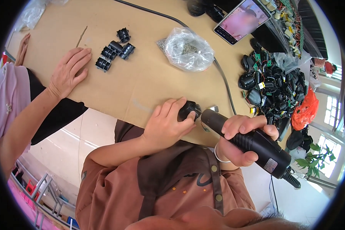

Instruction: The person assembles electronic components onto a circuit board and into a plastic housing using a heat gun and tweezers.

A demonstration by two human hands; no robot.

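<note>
At the near edge of the table, my left hand (pixel 165 119) grips a small black plastic housing (pixel 187 110), fingers curled over it. My right hand (pixel 243 140) is wrapped around a thick black electric screwdriver (pixel 270 152). The tool lies slantwise, its front end close to the housing and its cord end at lower right. Whether its bit touches the housing I cannot make out. Just beyond the tool's front end is a small pale piece (pixel 214 109), partly covered.
A clear bag of small metal screws (pixel 189 49) sits mid-table, several black plastic shells (pixel 114 51) left of it. A black cable (pixel 227 82) crosses beside a heap of black parts (pixel 270 86). A phone (pixel 243 20) stands behind. At left rests another person's hand (pixel 69 72).
</note>
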